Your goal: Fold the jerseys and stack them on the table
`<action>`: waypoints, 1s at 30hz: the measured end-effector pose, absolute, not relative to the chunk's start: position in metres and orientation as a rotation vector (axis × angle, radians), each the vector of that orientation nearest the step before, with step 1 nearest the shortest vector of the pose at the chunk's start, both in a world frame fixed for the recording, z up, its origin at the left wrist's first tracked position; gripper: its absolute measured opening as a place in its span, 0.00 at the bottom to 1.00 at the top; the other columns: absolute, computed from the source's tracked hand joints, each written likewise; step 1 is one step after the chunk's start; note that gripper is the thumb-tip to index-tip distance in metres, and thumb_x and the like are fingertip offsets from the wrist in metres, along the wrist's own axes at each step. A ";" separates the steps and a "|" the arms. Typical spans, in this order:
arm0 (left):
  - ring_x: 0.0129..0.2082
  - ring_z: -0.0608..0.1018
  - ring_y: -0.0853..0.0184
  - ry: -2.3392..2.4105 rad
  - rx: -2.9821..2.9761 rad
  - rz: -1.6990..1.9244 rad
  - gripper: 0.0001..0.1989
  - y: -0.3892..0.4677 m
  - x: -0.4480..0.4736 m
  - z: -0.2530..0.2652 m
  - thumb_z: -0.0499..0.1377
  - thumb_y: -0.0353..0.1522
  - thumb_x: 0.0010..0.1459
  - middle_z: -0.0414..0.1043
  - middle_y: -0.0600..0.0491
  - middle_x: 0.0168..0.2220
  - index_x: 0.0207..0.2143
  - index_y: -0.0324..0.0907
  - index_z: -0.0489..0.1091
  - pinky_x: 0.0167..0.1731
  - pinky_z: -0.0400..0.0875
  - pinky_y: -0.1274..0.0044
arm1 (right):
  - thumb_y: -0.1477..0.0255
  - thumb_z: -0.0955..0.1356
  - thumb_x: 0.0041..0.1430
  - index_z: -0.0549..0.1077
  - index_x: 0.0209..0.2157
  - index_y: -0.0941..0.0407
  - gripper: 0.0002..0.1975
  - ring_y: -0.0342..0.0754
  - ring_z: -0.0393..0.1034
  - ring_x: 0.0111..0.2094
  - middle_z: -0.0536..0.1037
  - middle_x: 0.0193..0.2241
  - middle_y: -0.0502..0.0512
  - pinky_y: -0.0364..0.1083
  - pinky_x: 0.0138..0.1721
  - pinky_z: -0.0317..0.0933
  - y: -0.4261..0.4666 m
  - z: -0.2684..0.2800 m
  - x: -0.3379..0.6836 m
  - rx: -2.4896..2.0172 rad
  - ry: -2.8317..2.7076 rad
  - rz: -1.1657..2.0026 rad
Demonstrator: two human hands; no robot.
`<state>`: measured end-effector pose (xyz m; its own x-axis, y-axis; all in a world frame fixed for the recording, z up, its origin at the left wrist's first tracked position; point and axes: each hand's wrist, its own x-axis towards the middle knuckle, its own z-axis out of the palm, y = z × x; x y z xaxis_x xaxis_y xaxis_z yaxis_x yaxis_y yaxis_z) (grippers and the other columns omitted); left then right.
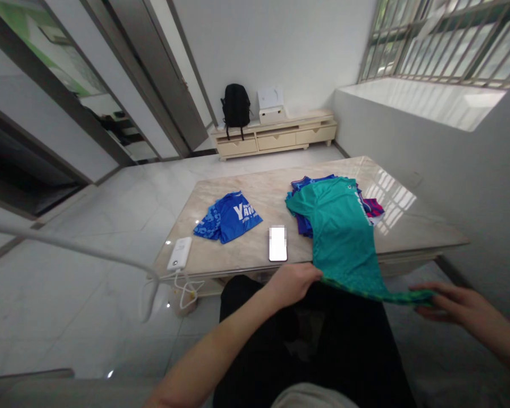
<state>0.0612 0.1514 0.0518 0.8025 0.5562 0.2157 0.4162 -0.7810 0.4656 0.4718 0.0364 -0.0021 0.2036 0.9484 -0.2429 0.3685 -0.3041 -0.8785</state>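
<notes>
A teal jersey (344, 226) lies over a pile of clothes, its lower end hanging past the table's near edge toward my lap. My left hand (295, 282) pinches the jersey's near left corner. Out to the right, my right hand (448, 306) grips the other end of the same edge, which is stretched between both hands and shows a green patterned strip. Beneath the jersey, blue garments (304, 224) stick out on the left and a pink-and-navy piece (373, 208) on the right. Left of centre sits a folded blue jersey (238, 215) with white lettering.
A phone (277, 243) with a bright screen and a white power bank (179, 254) with a cable lie along the marble-patterned table's (221, 260) near edge. Beyond stands a low cabinet (276, 139) bearing a black backpack (236, 106) and a white box (271, 105). A barred window is at right.
</notes>
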 end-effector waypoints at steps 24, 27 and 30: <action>0.70 0.60 0.41 2.091 2.225 0.519 0.25 0.280 -0.104 -0.083 0.56 0.36 0.66 0.59 0.33 0.69 0.62 0.33 0.68 0.66 0.54 0.49 | 0.49 0.63 0.57 0.78 0.39 0.52 0.24 0.54 0.77 0.25 0.81 0.25 0.54 0.49 0.29 0.72 -0.004 -0.127 0.321 -1.971 -1.172 0.869; 0.71 0.58 0.44 2.170 2.209 0.497 0.27 0.282 -0.125 -0.098 0.53 0.37 0.67 0.57 0.36 0.70 0.66 0.35 0.65 0.68 0.52 0.51 | 0.53 0.58 0.62 0.78 0.45 0.52 0.25 0.53 0.79 0.30 0.83 0.30 0.53 0.48 0.35 0.70 0.010 -0.145 0.336 -2.138 -1.473 0.888; 0.70 0.60 0.47 2.187 2.232 0.517 0.27 0.282 -0.124 -0.106 0.52 0.38 0.68 0.59 0.40 0.70 0.65 0.38 0.66 0.69 0.53 0.54 | 0.57 0.57 0.64 0.77 0.49 0.52 0.24 0.54 0.80 0.36 0.83 0.33 0.53 0.49 0.39 0.68 0.052 -0.152 0.340 -2.232 -1.577 0.860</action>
